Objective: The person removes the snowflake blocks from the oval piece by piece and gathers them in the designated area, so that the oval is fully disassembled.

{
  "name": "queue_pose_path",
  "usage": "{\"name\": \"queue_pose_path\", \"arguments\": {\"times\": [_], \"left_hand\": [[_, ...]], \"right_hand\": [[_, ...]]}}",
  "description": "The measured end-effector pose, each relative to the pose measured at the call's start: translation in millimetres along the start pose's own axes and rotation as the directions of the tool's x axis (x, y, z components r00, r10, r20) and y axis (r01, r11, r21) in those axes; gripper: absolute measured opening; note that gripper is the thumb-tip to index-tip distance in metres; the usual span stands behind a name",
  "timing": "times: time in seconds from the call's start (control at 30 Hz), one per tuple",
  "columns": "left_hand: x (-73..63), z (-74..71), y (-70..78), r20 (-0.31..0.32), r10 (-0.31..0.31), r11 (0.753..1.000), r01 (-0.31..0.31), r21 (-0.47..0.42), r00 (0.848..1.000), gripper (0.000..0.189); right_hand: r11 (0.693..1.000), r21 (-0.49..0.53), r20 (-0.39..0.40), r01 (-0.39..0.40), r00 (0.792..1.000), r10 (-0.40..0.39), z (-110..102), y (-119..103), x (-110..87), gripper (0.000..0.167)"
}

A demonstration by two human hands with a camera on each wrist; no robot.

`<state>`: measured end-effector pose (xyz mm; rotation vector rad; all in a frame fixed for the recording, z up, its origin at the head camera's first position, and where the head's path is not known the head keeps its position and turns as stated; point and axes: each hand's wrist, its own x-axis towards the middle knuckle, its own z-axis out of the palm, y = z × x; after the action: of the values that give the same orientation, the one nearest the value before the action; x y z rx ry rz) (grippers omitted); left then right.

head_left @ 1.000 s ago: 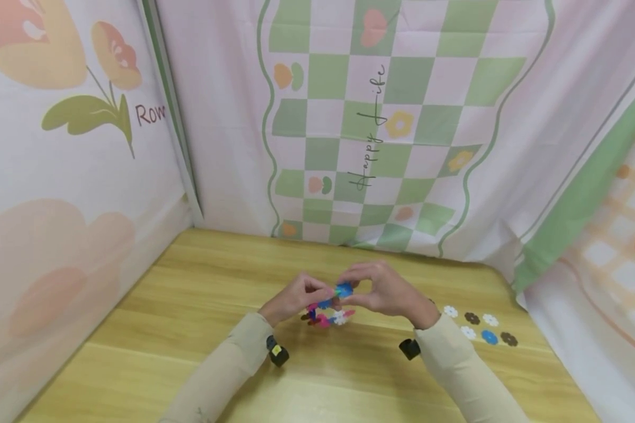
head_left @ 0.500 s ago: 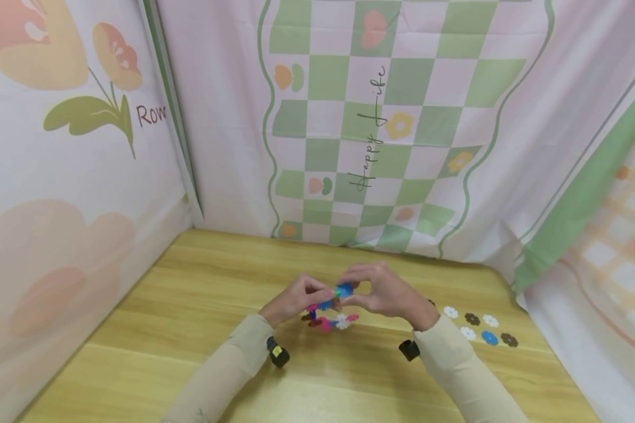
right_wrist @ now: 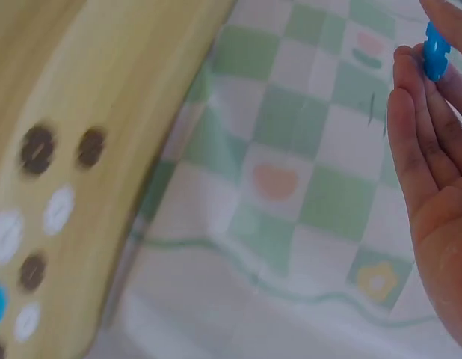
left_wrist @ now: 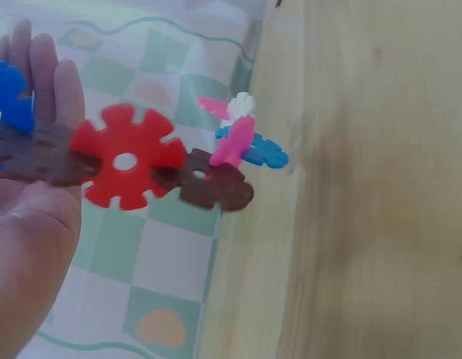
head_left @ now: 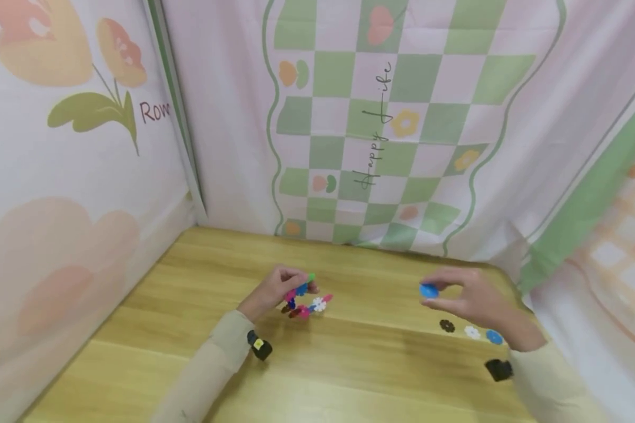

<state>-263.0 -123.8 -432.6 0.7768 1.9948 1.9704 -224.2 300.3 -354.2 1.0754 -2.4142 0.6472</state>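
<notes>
In the head view my left hand (head_left: 277, 289) pinches a curved chain of interlocking flower-shaped plastic discs (head_left: 303, 314) near its green end disc (head_left: 311, 277). Pink, blue, brown and white discs hang below the fingers. Close up in the left wrist view, a red disc (left_wrist: 151, 153) sits between two brown ones, slotted edge to edge. Off to the right, my right hand (head_left: 468, 296) holds a single blue disc (head_left: 428, 291) between thumb and fingers, apart from the chain. The right wrist view also shows this blue disc (right_wrist: 437, 52), seen almost edge-on.
Loose discs lie on the wooden table (head_left: 360, 364) below the right hand: brown (head_left: 447, 325), white (head_left: 472, 332) and blue (head_left: 494, 336). More brown and white ones appear in the right wrist view. A checkered curtain (head_left: 365, 147) hangs behind the table.
The hands were together at the chain; the right hand has moved off to the right with the blue disc. My left hand has shifted slightly left, still holding the chain.
</notes>
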Motion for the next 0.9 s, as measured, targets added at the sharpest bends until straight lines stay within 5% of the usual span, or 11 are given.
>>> {"name": "queue_pose_path", "arguments": {"times": [0.27,0.47,0.7,0.9], "left_hand": [[0.2,-3.5,2.9,0.016,0.021,0.999,-0.02,-0.037,1.0,0.042],[1.5,-4.9,-1.6,0.033,0.037,0.998,-0.035,-0.05,0.999,0.041],[1.2,-2.9,0.5,0.024,0.021,1.0,-0.021,-0.005,1.0,0.044],[0.3,0.1,1.0,0.027,-0.021,1.0,0.021,0.006,0.999,0.044]], "right_hand": [[0.976,-0.108,0.072,-0.187,0.978,0.196,-28,27,-86.4,0.037],[0.969,-0.041,0.13,-0.243,0.96,0.246,-24,54,-140.3,0.033],[0.984,0.065,0.179,-0.164,0.972,0.151,-8,78,-168.3,0.034],[0.976,-0.013,0.269,-0.219,0.939,0.215,-6,80,-176.7,0.029]]}}
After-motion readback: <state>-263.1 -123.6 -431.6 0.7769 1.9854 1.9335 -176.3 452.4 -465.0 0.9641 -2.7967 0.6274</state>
